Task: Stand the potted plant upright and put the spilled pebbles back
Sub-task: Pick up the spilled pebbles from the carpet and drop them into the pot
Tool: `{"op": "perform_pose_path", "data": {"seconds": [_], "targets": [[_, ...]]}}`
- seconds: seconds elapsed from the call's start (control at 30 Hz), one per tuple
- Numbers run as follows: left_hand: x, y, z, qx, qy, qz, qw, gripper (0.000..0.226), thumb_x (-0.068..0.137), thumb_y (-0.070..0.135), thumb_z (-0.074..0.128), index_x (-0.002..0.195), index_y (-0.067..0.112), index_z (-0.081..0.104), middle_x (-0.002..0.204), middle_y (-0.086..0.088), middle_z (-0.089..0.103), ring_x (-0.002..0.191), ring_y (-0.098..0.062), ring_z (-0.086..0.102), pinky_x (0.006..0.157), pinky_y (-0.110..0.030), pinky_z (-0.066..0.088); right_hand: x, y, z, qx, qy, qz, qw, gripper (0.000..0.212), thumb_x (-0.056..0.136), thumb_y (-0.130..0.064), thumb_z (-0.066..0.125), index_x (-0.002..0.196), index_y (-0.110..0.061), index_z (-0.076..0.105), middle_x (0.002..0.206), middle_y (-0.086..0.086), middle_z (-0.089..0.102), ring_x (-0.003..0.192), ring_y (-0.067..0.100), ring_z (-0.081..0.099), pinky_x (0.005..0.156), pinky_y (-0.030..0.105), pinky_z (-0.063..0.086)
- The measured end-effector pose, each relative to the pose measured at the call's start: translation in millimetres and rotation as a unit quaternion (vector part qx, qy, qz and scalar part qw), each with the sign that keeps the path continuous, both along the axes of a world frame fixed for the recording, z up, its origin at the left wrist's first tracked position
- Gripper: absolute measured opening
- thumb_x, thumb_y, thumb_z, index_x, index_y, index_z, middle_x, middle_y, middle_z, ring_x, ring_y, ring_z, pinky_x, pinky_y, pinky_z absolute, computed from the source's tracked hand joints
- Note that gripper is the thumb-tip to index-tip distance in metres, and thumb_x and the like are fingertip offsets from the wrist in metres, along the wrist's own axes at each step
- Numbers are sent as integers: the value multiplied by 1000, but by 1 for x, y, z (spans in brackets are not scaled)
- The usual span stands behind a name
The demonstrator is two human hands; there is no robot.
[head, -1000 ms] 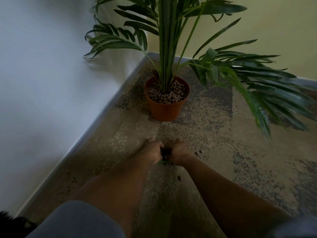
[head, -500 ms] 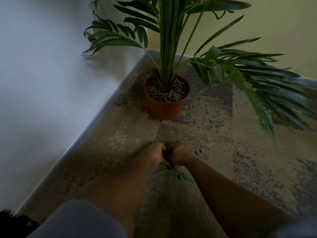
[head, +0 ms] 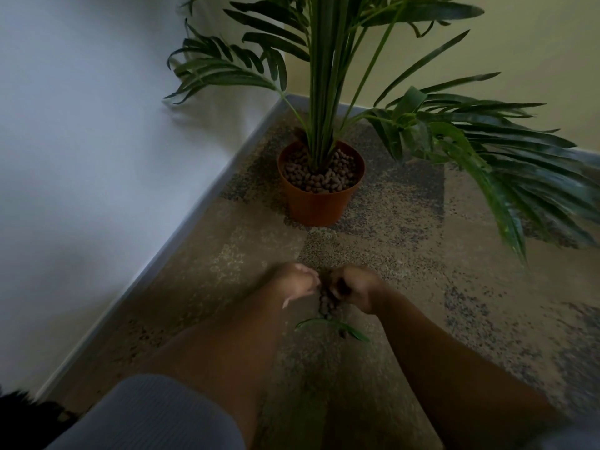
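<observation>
Head view: left hand (head: 297, 282) now cupped loose, right hand (head: 352, 287) gripping pebbles (head: 325, 305); leaf (head: 334, 328) more exposed.

Two bare forearms, one ribbed sleeve

The left hand (head: 297, 282) and right hand (head: 352, 289), mid-frame, are bare, blurred, with no rings or watch discernible. A pale grey, finely ribbed sleeve (head: 152, 417) covers the left upper arm at lower left. A sliver of similar pale cloth (head: 581, 438) shows at lower right.
</observation>
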State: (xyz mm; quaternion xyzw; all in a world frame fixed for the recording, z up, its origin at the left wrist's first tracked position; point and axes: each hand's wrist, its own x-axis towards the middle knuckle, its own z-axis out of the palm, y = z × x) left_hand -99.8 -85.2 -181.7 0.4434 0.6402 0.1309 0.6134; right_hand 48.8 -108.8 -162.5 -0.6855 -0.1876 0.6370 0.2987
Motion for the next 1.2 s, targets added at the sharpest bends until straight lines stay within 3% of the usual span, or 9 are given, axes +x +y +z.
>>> {"op": "perform_pose_path", "data": {"seconds": [0.13,0.37,0.53,0.7,0.8,0.87,0.97,1.07,1.2], "targets": [[0,-3,7,-133,-184,167,959,19,100,4,46,112,6,60,100,-7,59,81,-11,57,74,-23,55,6,-3,0,-18,188,-83,978,19,85,1,37,71,-11,42,72,7,42,60,14,42,43,18,37],[-3,3,32,-187,-357,287,869,30,99,24,37,84,9,57,77,-5,53,71,-15,51,63,-24,44,-2,1,14,32,329,-155,931,20,98,-14,43,78,-9,47,72,6,50,63,11,50,46,15,44],[7,39,63,-135,-397,428,801,33,101,25,35,74,16,51,67,2,50,60,-10,48,56,-18,40,-13,26,60,103,357,-200,906,23,98,-13,41,86,-1,56,91,16,61,93,28,65,84,30,56],[17,71,114,-71,-443,511,733,33,99,24,30,85,17,59,72,1,55,59,-9,52,48,-17,46,-21,57,107,184,366,-249,878,31,97,-11,42,119,8,52,124,27,52,119,36,54,103,45,48],[21,84,145,-27,-457,472,753,46,103,27,24,125,5,58,109,-12,64,91,-18,62,82,-26,54,-24,79,123,201,331,-251,887,39,97,-12,37,130,5,49,131,26,50,126,35,50,108,45,43],[22,91,156,-10,-452,428,782,49,104,25,19,128,-2,52,121,-18,57,107,-22,58,101,-31,45,-25,90,132,193,320,-242,895,40,99,-14,31,126,5,54,123,25,56,118,33,55,107,44,44],[23,97,166,-6,-461,390,797,45,105,22,15,102,-2,53,93,-19,52,77,-26,52,102,-35,43,-24,98,143,191,329,-212,900,46,101,-17,23,109,7,61,113,25,61,116,38,55,108,48,42],[21,96,162,-6,-511,342,789,57,106,26,10,139,-11,38,138,-28,48,128,-39,48,111,-47,34,-21,100,145,194,362,-209,887,54,103,-24,17,113,8,58,124,27,56,128,41,47,114,52,34],[17,92,157,-15,-574,323,752,56,106,22,9,147,-10,27,150,-29,34,141,-40,33,118,-50,23,-14,99,142,194,406,-232,862,50,103,-17,21,142,9,36,146,29,40,138,41,36,118,51,26]]}}
